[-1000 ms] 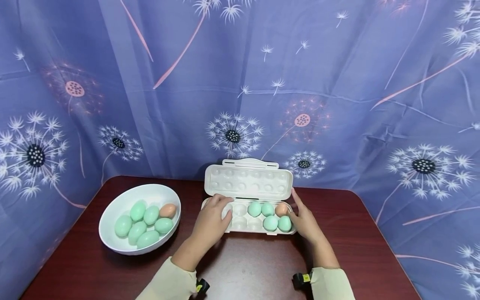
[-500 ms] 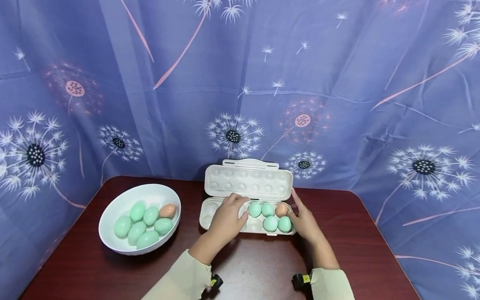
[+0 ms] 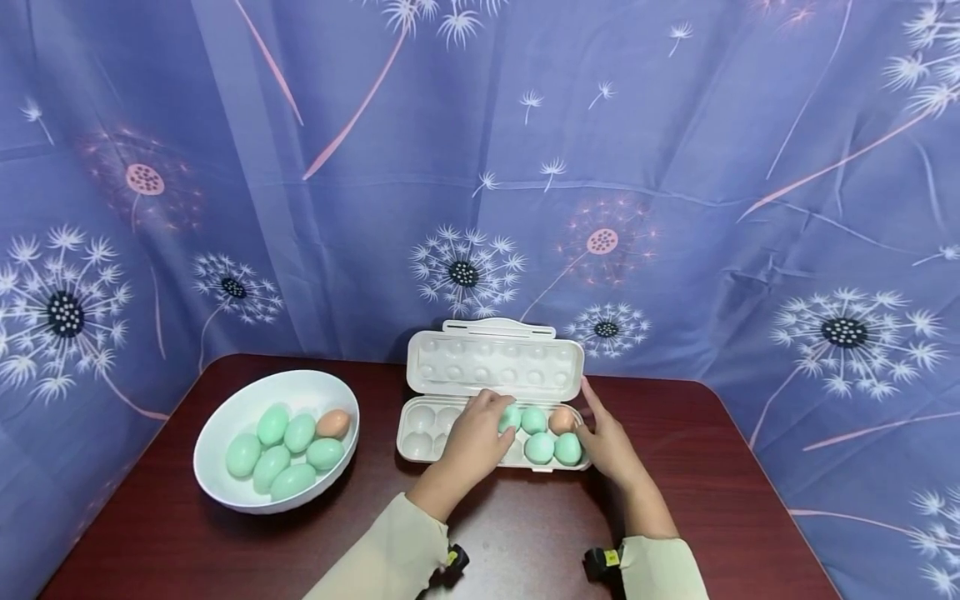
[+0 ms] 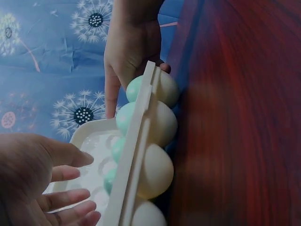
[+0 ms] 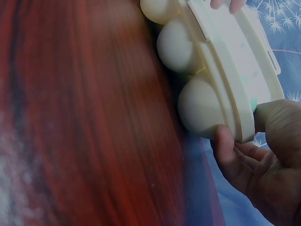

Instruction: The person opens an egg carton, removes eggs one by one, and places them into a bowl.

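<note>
A white egg carton (image 3: 495,360) lies with its lid up at the back of the table, in the middle of the head view. Its right half holds several green eggs (image 3: 539,447) and one brown egg (image 3: 562,420). My left hand (image 3: 474,437) hovers over the carton's middle, thumb and fingers spread beside the leftmost green egg (image 3: 509,417). In the left wrist view a gap shows between the left hand (image 4: 51,188) and the eggs. At the carton's right end, my right hand (image 3: 611,442) grips the tray; the right wrist view shows fingers (image 5: 225,141) around its edge.
A white bowl (image 3: 213,475) on the left of the table holds several green eggs (image 3: 293,481) and a brown egg (image 3: 332,423). A blue curtain (image 3: 375,233) with dandelion prints hangs right behind the dark red table (image 3: 517,533).
My left hand has moved right along the carton, from its left cups toward the leftmost green egg, uncovering the left cups. My right hand has stayed at the carton's right end.
</note>
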Demonstrator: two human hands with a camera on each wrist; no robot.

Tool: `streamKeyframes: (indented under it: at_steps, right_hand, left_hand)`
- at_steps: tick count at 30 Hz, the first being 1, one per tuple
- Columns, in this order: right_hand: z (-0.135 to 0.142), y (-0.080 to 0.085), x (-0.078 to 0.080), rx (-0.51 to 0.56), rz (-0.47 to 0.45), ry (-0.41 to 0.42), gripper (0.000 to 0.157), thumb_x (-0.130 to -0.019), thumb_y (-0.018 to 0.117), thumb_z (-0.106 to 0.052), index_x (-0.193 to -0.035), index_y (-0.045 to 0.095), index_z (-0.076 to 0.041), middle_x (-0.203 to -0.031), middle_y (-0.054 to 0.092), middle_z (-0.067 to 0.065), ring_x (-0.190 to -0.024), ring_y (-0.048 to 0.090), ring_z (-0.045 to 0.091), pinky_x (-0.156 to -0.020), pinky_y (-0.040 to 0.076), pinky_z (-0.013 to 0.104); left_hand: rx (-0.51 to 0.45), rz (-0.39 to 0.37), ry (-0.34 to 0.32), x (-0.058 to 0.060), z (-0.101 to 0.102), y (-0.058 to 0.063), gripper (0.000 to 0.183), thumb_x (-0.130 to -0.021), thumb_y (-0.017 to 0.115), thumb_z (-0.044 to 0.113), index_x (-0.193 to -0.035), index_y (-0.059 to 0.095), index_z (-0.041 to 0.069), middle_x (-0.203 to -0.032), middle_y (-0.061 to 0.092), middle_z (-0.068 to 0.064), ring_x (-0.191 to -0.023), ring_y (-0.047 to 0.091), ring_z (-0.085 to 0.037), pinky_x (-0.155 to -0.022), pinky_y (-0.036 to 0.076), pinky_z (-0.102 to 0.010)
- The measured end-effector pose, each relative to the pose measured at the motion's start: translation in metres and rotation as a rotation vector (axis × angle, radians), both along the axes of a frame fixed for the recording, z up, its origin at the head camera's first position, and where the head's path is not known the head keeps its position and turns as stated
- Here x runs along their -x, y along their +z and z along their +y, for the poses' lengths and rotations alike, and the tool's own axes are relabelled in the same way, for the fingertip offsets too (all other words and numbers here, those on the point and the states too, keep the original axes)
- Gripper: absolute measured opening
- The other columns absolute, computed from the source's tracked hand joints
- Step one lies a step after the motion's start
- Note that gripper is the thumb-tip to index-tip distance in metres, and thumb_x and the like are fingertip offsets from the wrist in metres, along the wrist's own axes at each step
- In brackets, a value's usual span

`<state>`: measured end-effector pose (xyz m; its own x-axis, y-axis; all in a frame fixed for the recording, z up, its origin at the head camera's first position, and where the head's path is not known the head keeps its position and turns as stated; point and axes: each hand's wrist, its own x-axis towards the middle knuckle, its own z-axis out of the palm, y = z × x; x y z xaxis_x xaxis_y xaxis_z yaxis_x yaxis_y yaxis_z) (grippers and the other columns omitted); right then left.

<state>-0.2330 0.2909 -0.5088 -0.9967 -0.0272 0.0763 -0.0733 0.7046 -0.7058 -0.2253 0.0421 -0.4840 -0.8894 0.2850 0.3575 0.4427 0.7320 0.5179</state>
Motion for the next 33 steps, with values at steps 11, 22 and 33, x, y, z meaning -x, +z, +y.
streamKeyframes:
  at_steps: [11, 22, 33]
  right_hand:
    - [-0.002, -0.002, 0.001, 0.004, 0.004, 0.001, 0.079, -0.098, 0.060, -0.010, -0.163, 0.018, -0.028, -0.123, 0.067, 0.017, -0.085, 0.063, 0.017, -0.081, 0.050, 0.033]
    - [-0.003, 0.000, 0.000, -0.007, 0.013, -0.012, 0.080, -0.097, 0.060, -0.009, -0.163, 0.018, -0.026, -0.123, 0.068, 0.017, -0.093, 0.067, 0.018, -0.084, 0.051, 0.033]
    - [-0.001, 0.000, 0.000, 0.000, 0.002, -0.008, 0.080, -0.097, 0.060, -0.008, -0.163, 0.018, -0.025, -0.124, 0.066, 0.018, -0.083, 0.063, 0.016, -0.079, 0.050, 0.032]
  left_hand:
    - [0.043, -0.051, 0.006, 0.010, 0.013, -0.013, 0.048, -0.086, 0.077, 0.018, -0.132, 0.065, 0.010, -0.119, 0.062, -0.008, -0.109, 0.059, -0.026, -0.090, 0.052, -0.040]
    - [0.108, -0.017, 0.042, 0.015, 0.017, -0.018, 0.045, -0.084, 0.079, 0.017, -0.127, 0.068, 0.012, -0.114, 0.064, -0.008, -0.102, 0.062, -0.025, -0.081, 0.056, -0.038]
    - [0.075, -0.014, 0.040, 0.020, 0.018, -0.021, 0.038, -0.083, 0.078, 0.012, -0.120, 0.070, 0.009, -0.109, 0.063, -0.009, -0.097, 0.060, -0.026, -0.081, 0.054, -0.037]
